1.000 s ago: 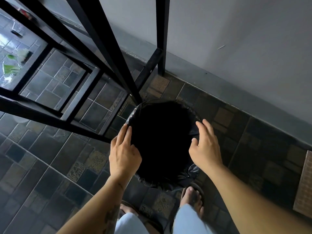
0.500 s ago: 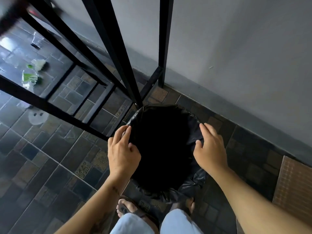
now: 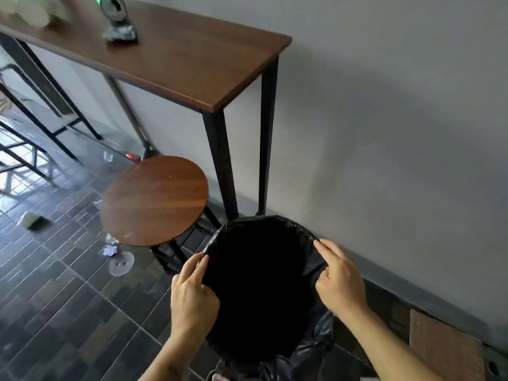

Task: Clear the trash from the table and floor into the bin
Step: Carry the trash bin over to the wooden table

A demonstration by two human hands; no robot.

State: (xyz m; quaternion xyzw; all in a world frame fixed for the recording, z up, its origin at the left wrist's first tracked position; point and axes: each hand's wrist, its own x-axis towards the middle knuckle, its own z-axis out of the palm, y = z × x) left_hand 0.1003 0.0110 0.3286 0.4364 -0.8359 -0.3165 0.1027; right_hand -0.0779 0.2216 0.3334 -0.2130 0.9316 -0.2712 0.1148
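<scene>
Gripping bin [image 3: 305, 243] rim: left hand [image 3: 192, 301], right hand [image 3: 341, 284] | interior black, perhaps empty

This looks like a small cafe or a casual eating corner of a home; the view does not settle which. A narrow bar-height table [image 3: 176, 56] with a wood-grain top and thin black metal legs stands against a plain grey wall [image 3: 384, 119], and a round wooden stool [image 3: 155, 199] sits just beside it. More black metal furniture frames [image 3: 35, 116] stand at the far left. The floor [image 3: 63, 298] is dark mixed tile, with a clear plastic cup lid [image 3: 121, 263] and crumpled paper [image 3: 111, 250] lying near the stool. A bin lined with a black bag [image 3: 261, 284] stands by the wall.
</scene>
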